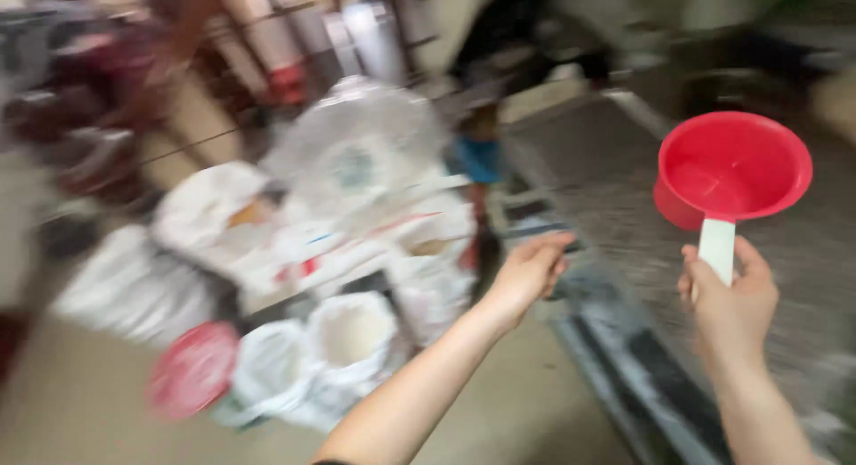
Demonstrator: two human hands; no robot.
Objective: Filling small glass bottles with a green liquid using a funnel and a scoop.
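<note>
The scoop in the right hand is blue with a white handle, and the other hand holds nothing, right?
Not quite. The head view shows the scoop is red, not blue. Its handle is white, the right hand grips it, and the left hand holds nothing.

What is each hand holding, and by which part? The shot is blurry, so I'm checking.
The right hand grips the red scoop by its white handle. The left hand holds nothing.
</note>
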